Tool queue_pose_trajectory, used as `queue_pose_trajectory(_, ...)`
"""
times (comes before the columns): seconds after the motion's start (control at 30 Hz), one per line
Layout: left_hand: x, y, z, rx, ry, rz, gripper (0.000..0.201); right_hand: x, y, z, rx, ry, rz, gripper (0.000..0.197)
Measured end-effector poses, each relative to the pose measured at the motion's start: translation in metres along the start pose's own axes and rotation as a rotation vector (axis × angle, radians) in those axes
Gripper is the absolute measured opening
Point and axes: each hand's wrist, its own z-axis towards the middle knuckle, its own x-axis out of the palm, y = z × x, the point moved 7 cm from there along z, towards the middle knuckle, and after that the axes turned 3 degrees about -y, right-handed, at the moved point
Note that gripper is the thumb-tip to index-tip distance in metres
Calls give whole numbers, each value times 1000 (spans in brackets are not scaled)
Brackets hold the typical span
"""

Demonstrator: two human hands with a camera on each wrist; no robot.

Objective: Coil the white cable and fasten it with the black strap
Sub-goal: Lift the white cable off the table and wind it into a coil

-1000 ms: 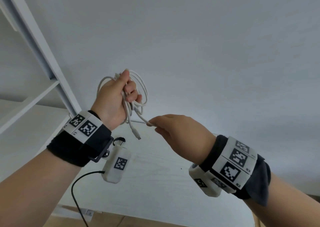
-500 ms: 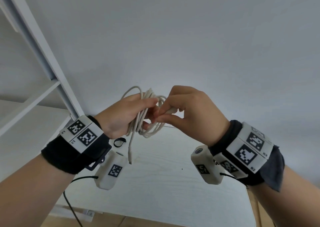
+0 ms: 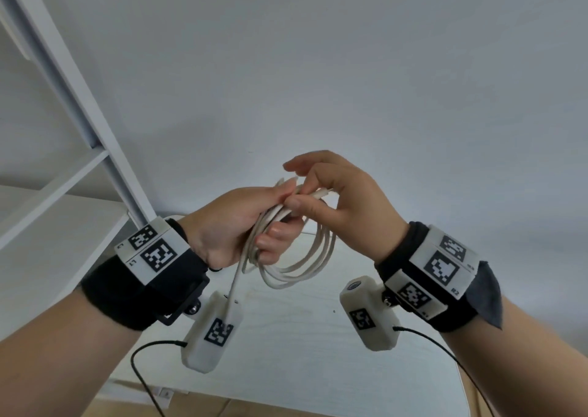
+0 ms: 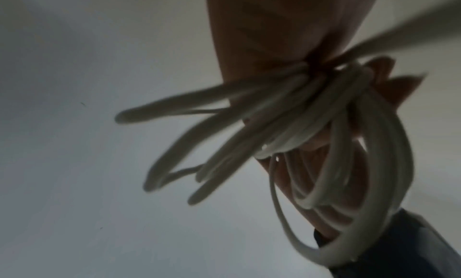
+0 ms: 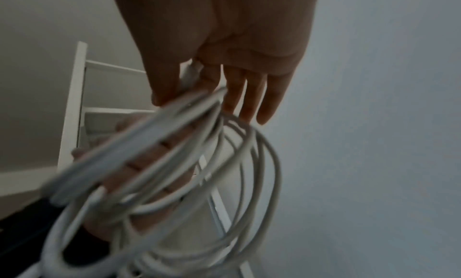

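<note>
The white cable is gathered into several loops held in the air above the white table, with the hands meeting near the centre of the head view. The left hand comes in from 8 o'clock and grasps the bundle, its fingers curled round the strands where they cross. From there the loops hang down toward 5 o'clock, and one loose end trails toward 7 o'clock, over the camera housing on the left wrist. The right hand reaches in from 4 o'clock and pinches the top of the bundle between thumb and a finger, with its other fingers spread and relaxed above. In the left wrist view the cable fans out in blurred loops. The black strap is almost hidden: only a small dark bit shows just under the left wrist. A white shelf stands at 9 o'clock.
</note>
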Motion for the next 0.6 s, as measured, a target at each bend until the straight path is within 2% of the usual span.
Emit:
queue_pose_trajectory(0.1, 6, 2, -1, -59, 56, -21, 45, 8, -7, -3, 59, -32, 204, 24)
queue_pose_trajectory(0.2, 10, 2, -3, -84, 97, 38, 53, 15, -16, -4, 167, 29, 371, 36)
queue_pose_trajectory(0.3, 9, -5, -4, -63, 82, 106, 56, 17, -17, -7, 202, 70, 364, 27)
queue_pose_trajectory(0.37, 5, -9, -2, -48, 35, 151, 55, 14, -17, -10, 185, 12, 311, 21)
queue_pose_trajectory(0.47, -3, -15, 2, 1, -109, 222, 46, 13, -21, -12, 188, -87, 331, 20)
queue_pose_trajectory(0.53, -5, -20, 5, 69, -176, 269, 37, 14, -27, -13, 227, -169, 332, 19)
queue_pose_trajectory(0.6, -11, -25, 9, 165, -252, 371, 41, 13, -34, -13, 263, -243, 344, 16)
